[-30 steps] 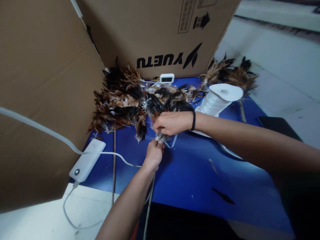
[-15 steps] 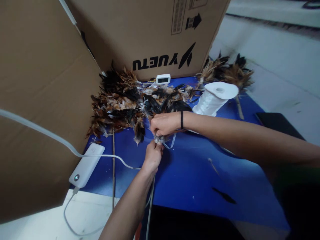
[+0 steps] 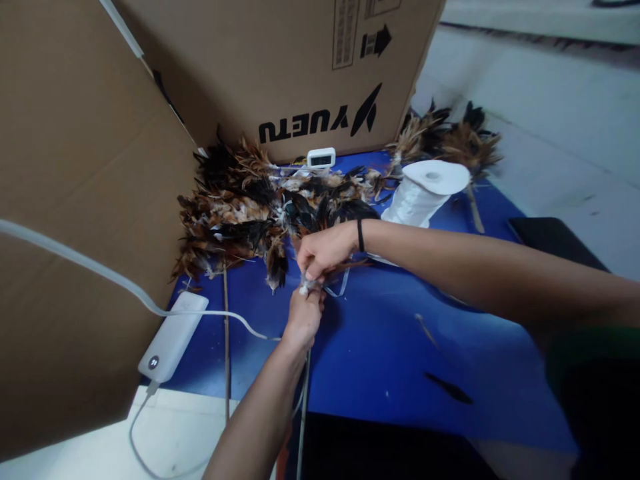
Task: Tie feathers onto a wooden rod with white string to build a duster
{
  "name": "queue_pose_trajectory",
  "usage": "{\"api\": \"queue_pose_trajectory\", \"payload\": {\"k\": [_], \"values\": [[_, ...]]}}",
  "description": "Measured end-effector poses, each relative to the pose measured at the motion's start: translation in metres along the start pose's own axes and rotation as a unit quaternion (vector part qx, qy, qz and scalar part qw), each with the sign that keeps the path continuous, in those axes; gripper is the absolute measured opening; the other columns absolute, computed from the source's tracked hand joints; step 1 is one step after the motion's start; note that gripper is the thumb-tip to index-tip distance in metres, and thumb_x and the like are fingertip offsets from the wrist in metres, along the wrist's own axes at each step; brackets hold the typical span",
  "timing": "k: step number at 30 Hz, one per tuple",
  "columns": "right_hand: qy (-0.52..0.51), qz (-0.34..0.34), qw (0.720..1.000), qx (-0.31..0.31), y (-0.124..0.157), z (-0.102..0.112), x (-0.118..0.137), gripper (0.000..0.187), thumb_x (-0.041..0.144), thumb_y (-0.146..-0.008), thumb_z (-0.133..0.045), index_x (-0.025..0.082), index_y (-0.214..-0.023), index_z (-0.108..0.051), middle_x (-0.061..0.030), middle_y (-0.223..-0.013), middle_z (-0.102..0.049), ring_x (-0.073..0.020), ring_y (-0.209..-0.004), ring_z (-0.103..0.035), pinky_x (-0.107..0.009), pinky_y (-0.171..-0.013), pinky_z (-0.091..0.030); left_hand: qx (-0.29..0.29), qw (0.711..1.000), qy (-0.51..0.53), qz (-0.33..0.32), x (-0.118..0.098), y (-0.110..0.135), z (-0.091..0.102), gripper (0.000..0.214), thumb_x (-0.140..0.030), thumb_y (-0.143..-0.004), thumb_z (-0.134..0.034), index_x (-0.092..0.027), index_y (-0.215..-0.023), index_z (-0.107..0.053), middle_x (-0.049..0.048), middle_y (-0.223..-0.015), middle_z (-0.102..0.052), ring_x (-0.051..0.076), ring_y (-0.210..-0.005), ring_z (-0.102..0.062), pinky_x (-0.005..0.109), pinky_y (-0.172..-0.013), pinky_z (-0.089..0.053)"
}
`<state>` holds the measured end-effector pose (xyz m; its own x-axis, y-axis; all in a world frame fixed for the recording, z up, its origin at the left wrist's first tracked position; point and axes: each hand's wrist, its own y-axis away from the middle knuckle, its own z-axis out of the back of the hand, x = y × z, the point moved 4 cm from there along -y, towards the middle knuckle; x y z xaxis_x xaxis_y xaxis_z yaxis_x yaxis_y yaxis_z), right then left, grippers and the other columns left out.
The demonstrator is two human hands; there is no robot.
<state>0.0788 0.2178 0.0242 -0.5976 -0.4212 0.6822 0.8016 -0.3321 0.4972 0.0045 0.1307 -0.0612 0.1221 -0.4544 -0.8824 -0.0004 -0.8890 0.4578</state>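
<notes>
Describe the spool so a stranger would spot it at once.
Find the lettered cardboard box at the blue table's far side. Near its lower right corner, just beyond the right forearm, sits the spool. Its round white top sets it apart from brown-black feathers behind.

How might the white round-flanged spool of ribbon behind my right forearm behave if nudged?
Standing on end, the white round-flanged spool of ribbon might tip if pushed high. Its round top flange suggests rolling once down. Its shiny wrap could be slippery.
</notes>
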Motion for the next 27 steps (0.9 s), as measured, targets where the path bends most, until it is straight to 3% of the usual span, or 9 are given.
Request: {"api": "queue_pose_trajectory", "payload": {"k": [7,14,21,27], "values": [[0.110,-0.039,0.992,-0.042,0.000,-0.004,0.002,0.018,0.015,-0.070,-0.059,0.010,-0.082,-0.071,0.0003,-0.060,-0.062,-0.0090,-0.055,-0.053,-0.020,-0.054,-0.037,0.007,0.999,-0.027,-0.032,0.002,-0.001,0.001,0.003,-0.019,-0.075,-0.049,-0.016,-0.074,-0.047,-0.0052,-0.055,-0.043,0.004,-0.040,-0.028,0.018,-0.039,-0.016],[0.259,-0.095,0.960,-0.054,-0.001,0.001,0.027,0.023,0.018,-0.066,-0.062,0.008,-0.084,-0.073,-0.0063,-0.074,-0.068,-0.0139,-0.064,-0.055,-0.024,-0.056,-0.037,0.002,0.999,-0.027,-0.036,0.001,0.000,0.001,0.006,-0.021,-0.076,-0.050,-0.017,-0.072,-0.047,-0.0054,-0.055,-0.043,0.004,-0.039,-0.029,0.019,-0.039,-0.016],[0.330,-0.114,0.937,-0.032,-0.013,0.000,0.045,0.019,0.017,-0.062,-0.067,0.005,-0.076,-0.072,-0.0086,-0.068,-0.066,-0.0189,-0.067,-0.058,-0.027,-0.059,-0.041,-0.003,0.999,-0.027,-0.028,0.000,0.001,0.001,0.011,-0.024,-0.078,-0.049,-0.017,-0.071,-0.043,-0.0061,-0.054,-0.042,0.004,-0.039,-0.028,0.019,-0.038,-0.015],[0.353,-0.112,0.928,-0.042,-0.015,-0.001,0.050,0.028,0.012,-0.058,-0.068,-0.003,-0.082,-0.070,-0.0168,-0.078,-0.068,-0.0250,-0.076,-0.059,-0.030,-0.064,-0.043,0.000,0.999,-0.027,-0.040,-0.001,0.001,0.000,0.013,-0.027,-0.080,-0.048,-0.017,-0.073,-0.043,-0.0063,-0.055,-0.042,0.004,-0.039,-0.028,0.019,-0.038,-0.015]]}}
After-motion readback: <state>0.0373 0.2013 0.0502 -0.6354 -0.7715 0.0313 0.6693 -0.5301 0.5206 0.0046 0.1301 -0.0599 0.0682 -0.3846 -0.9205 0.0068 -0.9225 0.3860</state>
